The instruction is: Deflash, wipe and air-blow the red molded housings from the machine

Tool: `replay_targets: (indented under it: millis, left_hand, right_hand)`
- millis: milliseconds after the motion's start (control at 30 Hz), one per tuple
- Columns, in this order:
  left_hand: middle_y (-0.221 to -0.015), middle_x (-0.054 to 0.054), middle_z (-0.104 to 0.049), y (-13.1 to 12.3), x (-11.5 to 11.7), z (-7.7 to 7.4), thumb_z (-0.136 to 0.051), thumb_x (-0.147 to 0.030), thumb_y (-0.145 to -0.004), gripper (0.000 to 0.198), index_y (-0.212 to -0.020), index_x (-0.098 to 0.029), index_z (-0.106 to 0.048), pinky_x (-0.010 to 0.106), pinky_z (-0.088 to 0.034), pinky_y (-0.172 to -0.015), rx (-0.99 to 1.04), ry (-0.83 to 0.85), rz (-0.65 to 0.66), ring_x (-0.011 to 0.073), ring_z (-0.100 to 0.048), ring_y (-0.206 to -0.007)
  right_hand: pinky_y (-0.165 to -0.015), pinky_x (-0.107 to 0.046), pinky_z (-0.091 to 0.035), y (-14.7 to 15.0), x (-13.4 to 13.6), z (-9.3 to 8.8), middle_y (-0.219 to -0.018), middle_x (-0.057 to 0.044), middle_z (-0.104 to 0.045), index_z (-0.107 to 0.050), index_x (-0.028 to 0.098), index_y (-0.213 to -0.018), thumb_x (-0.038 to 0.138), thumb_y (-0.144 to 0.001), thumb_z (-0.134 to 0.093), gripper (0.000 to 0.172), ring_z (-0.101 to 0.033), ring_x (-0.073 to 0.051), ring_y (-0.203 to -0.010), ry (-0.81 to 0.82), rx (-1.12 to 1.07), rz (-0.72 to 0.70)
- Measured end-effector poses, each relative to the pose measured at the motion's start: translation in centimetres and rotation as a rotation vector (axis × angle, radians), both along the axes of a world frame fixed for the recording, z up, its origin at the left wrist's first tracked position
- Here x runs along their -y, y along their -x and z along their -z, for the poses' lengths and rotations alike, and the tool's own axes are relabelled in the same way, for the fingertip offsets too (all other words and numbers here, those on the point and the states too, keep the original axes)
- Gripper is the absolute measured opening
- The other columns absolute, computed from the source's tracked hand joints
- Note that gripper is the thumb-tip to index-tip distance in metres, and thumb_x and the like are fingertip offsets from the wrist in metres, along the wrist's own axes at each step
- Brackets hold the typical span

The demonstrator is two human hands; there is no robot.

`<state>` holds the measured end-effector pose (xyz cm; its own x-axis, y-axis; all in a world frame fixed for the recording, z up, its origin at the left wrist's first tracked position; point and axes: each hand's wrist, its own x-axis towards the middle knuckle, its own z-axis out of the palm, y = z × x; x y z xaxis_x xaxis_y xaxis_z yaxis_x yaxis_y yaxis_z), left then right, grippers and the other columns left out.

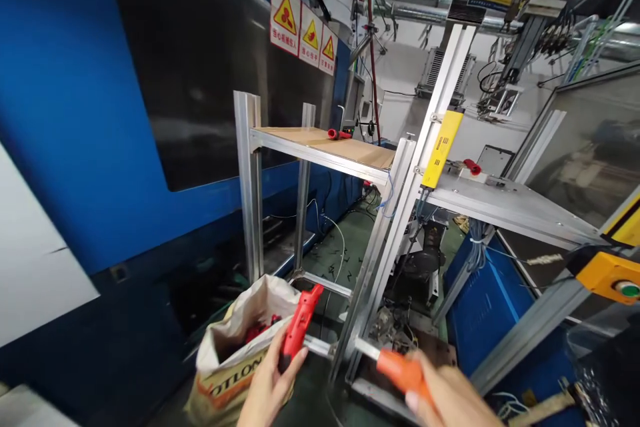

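My left hand (270,383) is closed around a red plastic moulded part (299,322), held upright over the mouth of an open paper sack (227,363). More red pieces lie inside the sack. My right hand (447,393) grips a tool with an orange handle (404,371); its thin metal blade (367,349) points left toward the red part. The two hands are a short distance apart at the bottom of the view.
An aluminium frame table (320,150) with a board top carries a small red piece (339,135). A big blue machine (65,113) with a dark window fills the left. At right are a metal conveyor frame (500,203), a yellow sensor bar (441,147) and a yellow button box (613,277).
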<state>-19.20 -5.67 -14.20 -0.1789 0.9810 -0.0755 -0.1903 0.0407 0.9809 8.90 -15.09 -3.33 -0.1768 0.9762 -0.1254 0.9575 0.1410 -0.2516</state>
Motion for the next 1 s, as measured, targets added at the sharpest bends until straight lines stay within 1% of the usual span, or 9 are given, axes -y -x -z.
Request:
replay_targets:
  millis: [67, 167, 267, 367, 533, 667, 733, 833, 1000]
  left_hand:
    - [-0.122, 0.009, -0.065, 0.7, 0.0, 0.1, -0.087, -0.035, -0.048, 0.057, -0.099, -0.025, -0.064, 0.041, -0.020, -0.118, -0.150, -0.055, -0.030, 0.0354, -0.048, -0.127]
    - [-0.125, 0.012, -0.066, 1.8, 0.2, 0.2, -0.081, -0.043, -0.054, 0.049, -0.096, -0.027, -0.063, 0.046, -0.026, -0.115, -0.300, -0.078, -0.043, 0.0394, -0.051, -0.124]
    - [-0.131, 0.013, -0.063, 2.3, 0.6, -0.2, -0.078, -0.043, -0.059, 0.048, -0.102, -0.027, -0.064, 0.049, -0.029, -0.112, -0.386, -0.087, -0.037, 0.0409, -0.053, -0.123]
    - [-0.133, 0.014, -0.062, 2.1, 1.1, -0.8, -0.075, -0.041, -0.065, 0.054, -0.114, -0.024, -0.064, 0.052, -0.028, -0.113, -0.397, -0.089, -0.017, 0.0428, -0.050, -0.127]
    - [-0.133, 0.011, -0.062, 1.5, 1.1, -1.5, -0.083, -0.034, -0.057, 0.060, -0.114, -0.024, -0.067, 0.053, -0.025, -0.115, -0.225, -0.042, -0.027, 0.0451, -0.040, -0.135]
    - [-0.104, 0.012, -0.072, 1.5, -0.4, -1.8, -0.082, -0.032, -0.063, 0.061, -0.119, -0.019, -0.060, 0.038, -0.058, -0.072, 0.155, 0.078, -0.005, 0.0366, -0.067, -0.101]
    - [-0.093, 0.012, -0.071, 1.8, -1.4, -2.1, -0.070, -0.028, -0.078, 0.050, -0.123, -0.013, -0.055, 0.033, -0.057, -0.055, 0.380, 0.150, -0.001, 0.0287, -0.071, -0.077]
    - [-0.090, 0.008, -0.069, 2.6, -2.3, -2.8, -0.048, -0.013, -0.092, 0.037, -0.129, -0.013, -0.050, 0.030, -0.060, -0.056, 0.649, 0.199, 0.009, 0.0185, -0.069, -0.068]
    - [-0.082, -0.002, -0.061, 3.3, -1.0, -3.3, -0.042, 0.004, -0.091, 0.049, -0.132, -0.024, -0.048, 0.002, -0.049, -0.052, 0.846, 0.172, 0.052, 0.0003, -0.057, -0.053]
  right_hand:
    - [-0.071, -0.028, -0.049, 0.5, -0.4, -0.6, -0.091, -0.008, -0.076, -0.056, 0.023, -0.132, 0.033, -0.090, -0.044, 0.046, -0.072, -0.027, -0.084, -0.018, -0.015, -0.020]
    - [-0.065, -0.029, -0.049, 1.4, -1.1, -1.0, -0.082, -0.006, -0.076, -0.062, 0.024, -0.122, 0.034, -0.085, -0.050, 0.040, -0.072, -0.029, -0.075, 0.063, -0.037, -0.082]
    - [-0.078, -0.033, -0.051, 2.5, -1.9, -1.1, -0.101, -0.011, -0.075, -0.054, 0.021, -0.134, 0.037, -0.091, -0.040, 0.048, -0.071, -0.031, -0.095, 0.011, -0.016, -0.014]
    - [-0.076, -0.033, -0.052, 3.5, -2.5, -1.3, -0.096, -0.010, -0.076, -0.057, 0.020, -0.132, 0.033, -0.085, -0.050, 0.050, -0.072, -0.032, -0.090, 0.174, 0.045, -0.070]
    - [-0.079, -0.033, -0.052, 4.5, -2.7, -1.6, -0.109, -0.013, -0.073, -0.053, 0.019, -0.137, 0.035, -0.092, -0.038, 0.049, -0.069, -0.031, -0.102, 0.094, 0.006, -0.018]
    - [-0.075, -0.034, -0.052, 4.9, -2.6, -0.2, -0.099, -0.012, -0.075, -0.058, 0.021, -0.131, 0.034, -0.086, -0.047, 0.047, -0.072, -0.032, -0.092, 0.121, 0.008, -0.105]
    - [-0.077, -0.035, -0.052, 5.4, -2.6, 0.9, -0.104, -0.012, -0.075, -0.054, 0.021, -0.135, 0.034, -0.089, -0.044, 0.049, -0.071, -0.033, -0.097, 0.067, 0.004, -0.051]
    - [-0.068, -0.035, -0.052, 6.5, -2.6, 1.8, -0.092, -0.011, -0.077, -0.061, 0.023, -0.125, 0.032, -0.079, -0.057, 0.047, -0.073, -0.036, -0.086, 0.243, 0.061, -0.142]
    - [-0.074, -0.033, -0.050, 7.3, -2.6, 0.3, -0.102, -0.016, -0.074, -0.055, 0.018, -0.131, 0.030, -0.090, -0.046, 0.044, -0.071, -0.033, -0.094, 0.130, 0.059, -0.123]
